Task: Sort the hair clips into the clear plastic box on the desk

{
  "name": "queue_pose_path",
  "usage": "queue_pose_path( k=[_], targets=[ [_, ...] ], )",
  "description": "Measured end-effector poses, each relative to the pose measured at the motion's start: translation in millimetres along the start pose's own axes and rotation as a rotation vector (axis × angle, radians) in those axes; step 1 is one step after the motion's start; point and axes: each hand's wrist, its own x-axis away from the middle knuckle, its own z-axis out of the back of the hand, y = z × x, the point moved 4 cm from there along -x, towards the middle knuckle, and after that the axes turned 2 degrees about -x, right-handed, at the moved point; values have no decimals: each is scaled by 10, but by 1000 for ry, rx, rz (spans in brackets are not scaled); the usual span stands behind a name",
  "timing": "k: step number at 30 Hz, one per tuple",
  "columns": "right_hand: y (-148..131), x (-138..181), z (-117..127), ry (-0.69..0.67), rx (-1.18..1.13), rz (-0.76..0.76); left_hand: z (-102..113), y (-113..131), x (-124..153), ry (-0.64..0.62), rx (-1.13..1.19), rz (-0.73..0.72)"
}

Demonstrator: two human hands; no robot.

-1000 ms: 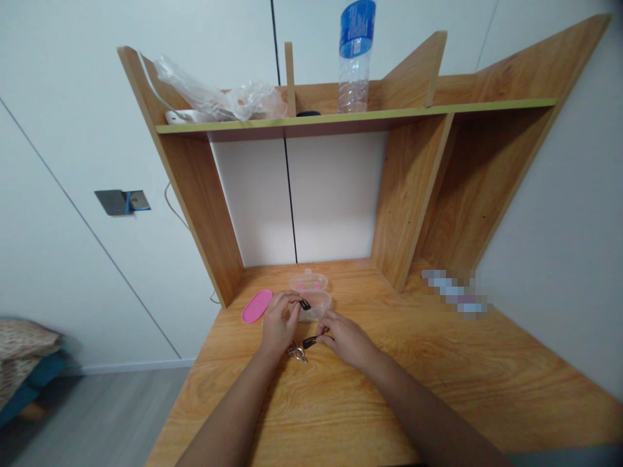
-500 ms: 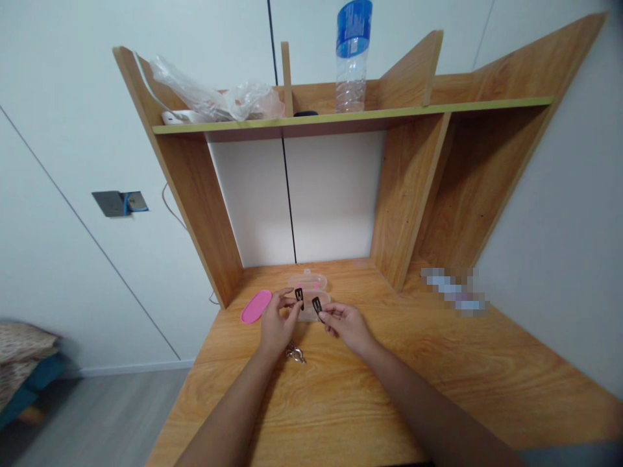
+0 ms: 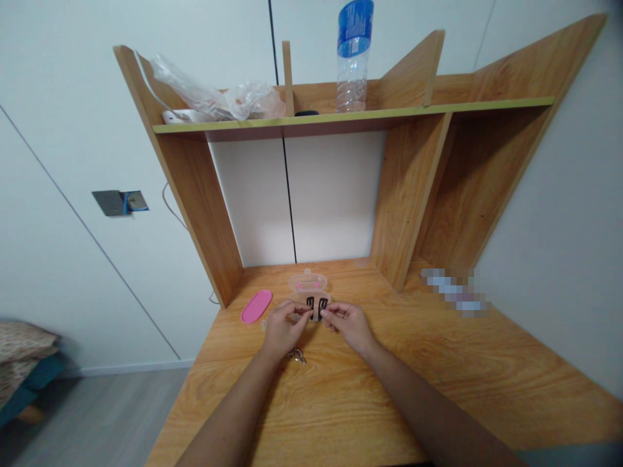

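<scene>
Two dark snap hair clips are held upright side by side in front of an open clear plastic case (image 3: 296, 296). My left hand (image 3: 286, 326) pinches the left hair clip (image 3: 310, 303) between thumb and fingers. In my right hand (image 3: 349, 325) is the right hair clip (image 3: 322, 305), also pinched near its lower end. The case's lid (image 3: 307, 280), with pink parts on it, lies tipped back behind. Left of my left hand lies a pink oval tray (image 3: 256, 307). Small shiny metal pieces (image 3: 296, 355) rest beside my left wrist.
A wooden shelf unit (image 3: 292, 123) rises from the back of the desk (image 3: 350, 402). On it stand a plastic bottle (image 3: 353, 58) with a blue label and a crumpled clear bag (image 3: 233, 100). A blurred-out item (image 3: 452, 290) lies at the right rear.
My left hand has moved slightly right, bringing its hair clip close beside the other one. My right hand has barely shifted. Something small now shows beside the pink tray.
</scene>
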Motion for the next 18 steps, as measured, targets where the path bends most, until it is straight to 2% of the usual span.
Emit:
queue_pose_path(
  k=[10, 18],
  targets=[
    [-11, 38, -37, -87, -34, 45, -67, 93, 14, -99, 47, -40],
    [12, 46, -54, -121, 55, 142, -104, 79, 27, -165, 64, -66]
  ],
)
